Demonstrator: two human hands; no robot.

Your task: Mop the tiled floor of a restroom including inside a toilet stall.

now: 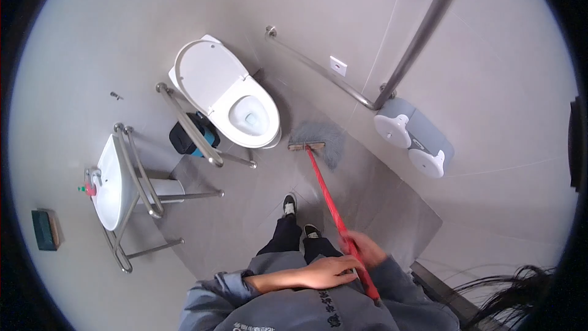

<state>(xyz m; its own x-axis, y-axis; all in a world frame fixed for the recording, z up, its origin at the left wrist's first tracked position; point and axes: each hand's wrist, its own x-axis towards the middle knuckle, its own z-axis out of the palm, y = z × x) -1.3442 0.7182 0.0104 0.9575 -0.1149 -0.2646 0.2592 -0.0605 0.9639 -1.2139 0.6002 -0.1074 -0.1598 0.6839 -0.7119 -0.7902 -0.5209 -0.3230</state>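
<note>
A flat-headed string mop stands on the tiled floor, its grey strands [317, 132] spread beside the toilet under a narrow wooden head bar [301, 146]. Its long red handle [324, 188] slants up toward my body. My right hand [366, 249] is wrapped around the handle, slightly blurred. Closer to the handle's upper end, my left hand [331, 272] reaches across my front and has its fingers over the handle; part of its grip is hidden.
A white toilet [251, 122] with raised lid, a washbasin [110, 188] and a black-and-blue bin [186, 135] are at left. Metal grab bars [190, 128] jut out beside them. A bent grab rail [420, 41] and a paper dispenser [415, 135] line the right wall.
</note>
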